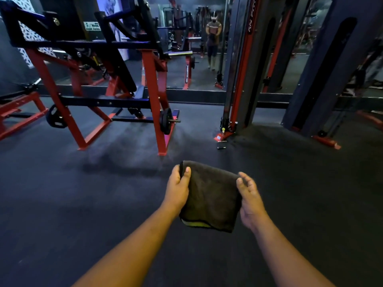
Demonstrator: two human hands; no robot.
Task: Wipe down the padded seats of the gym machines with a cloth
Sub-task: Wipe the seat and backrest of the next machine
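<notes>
A dark folded cloth (211, 195) with a yellow-green edge at its lower corner hangs in front of me above the floor. My left hand (178, 187) pinches its upper left corner between thumb and fingers. My right hand (248, 197) is at the cloth's right edge, fingers loosely curled beside it; whether they grip the fabric I cannot tell. A red and black plate-loaded machine (99, 83) stands ahead on the left, with a dark angled back pad (122, 73) and a small seat pad (139, 92) low inside its frame.
A tall cable machine (238, 79) with red uprights rises ahead on the right. A wall mirror (196, 48) behind reflects a person and more equipment. A red frame (18, 114) sits at far left. Dark rubber floor (83, 204) stretches between me and the machines.
</notes>
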